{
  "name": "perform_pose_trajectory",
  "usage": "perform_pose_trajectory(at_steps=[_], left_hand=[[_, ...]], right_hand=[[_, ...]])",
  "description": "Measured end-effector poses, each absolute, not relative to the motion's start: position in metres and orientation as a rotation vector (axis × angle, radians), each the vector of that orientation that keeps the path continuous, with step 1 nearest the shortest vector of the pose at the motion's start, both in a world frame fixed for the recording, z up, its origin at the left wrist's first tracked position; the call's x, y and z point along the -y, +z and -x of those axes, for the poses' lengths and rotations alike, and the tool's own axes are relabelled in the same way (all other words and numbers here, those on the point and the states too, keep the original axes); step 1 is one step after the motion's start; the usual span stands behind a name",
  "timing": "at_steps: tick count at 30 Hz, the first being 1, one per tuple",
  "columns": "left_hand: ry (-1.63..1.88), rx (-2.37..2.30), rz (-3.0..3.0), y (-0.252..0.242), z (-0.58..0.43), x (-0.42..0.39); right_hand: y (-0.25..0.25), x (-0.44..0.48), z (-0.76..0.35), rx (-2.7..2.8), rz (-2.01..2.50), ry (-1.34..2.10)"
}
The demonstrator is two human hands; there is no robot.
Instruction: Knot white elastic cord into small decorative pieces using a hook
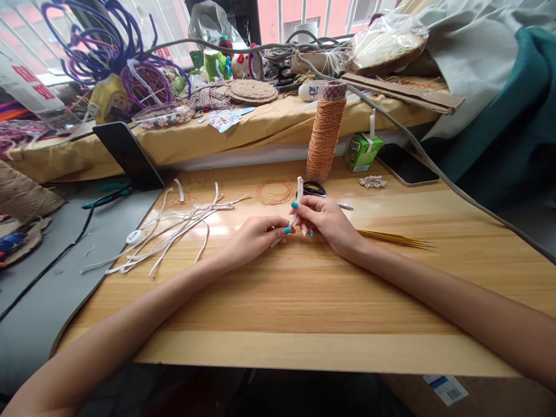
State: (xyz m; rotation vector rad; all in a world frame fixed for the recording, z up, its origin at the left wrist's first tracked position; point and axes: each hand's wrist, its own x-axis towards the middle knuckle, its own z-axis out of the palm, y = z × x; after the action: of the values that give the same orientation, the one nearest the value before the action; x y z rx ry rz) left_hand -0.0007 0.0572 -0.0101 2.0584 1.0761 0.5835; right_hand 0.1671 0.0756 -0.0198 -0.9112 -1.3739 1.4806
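My left hand [264, 234] and my right hand [324, 220] meet over the middle of the wooden table, both closed on one white cord [300, 186]. Its upper end sticks up above my right thumb, and a short tail shows below my left fingers. The part between the fingertips is mostly hidden. Just behind my right hand lie black-handled scissors [313, 188], partly covered by it. Gold tweezers [393, 237] rest beside my right wrist. Several loose white cords [182, 223] are spread to the left of my left hand.
Behind my hands are a coil of thin orange thread [274, 192] and an upright orange thread cone [326, 136]. A green drink carton [364, 152], a phone [407, 164] and a grey cable [473, 202] are at right. A dark tablet-like slab [128, 155] leans at left.
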Motion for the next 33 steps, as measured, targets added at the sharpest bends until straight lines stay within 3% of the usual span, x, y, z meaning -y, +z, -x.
perform_pose_trajectory(at_steps=[14,33], left_hand=[[0.503,-1.110,-2.063,-0.0032,-0.0052,-0.0498],[0.716,-1.198,-2.127,-0.0116,-0.0072,-0.0497]], right_hand=[[-0.0201,-0.0803,-0.1687,1.190,0.916,1.495],[-0.0188,-0.0748,-0.1659,1.331,0.919,1.469]])
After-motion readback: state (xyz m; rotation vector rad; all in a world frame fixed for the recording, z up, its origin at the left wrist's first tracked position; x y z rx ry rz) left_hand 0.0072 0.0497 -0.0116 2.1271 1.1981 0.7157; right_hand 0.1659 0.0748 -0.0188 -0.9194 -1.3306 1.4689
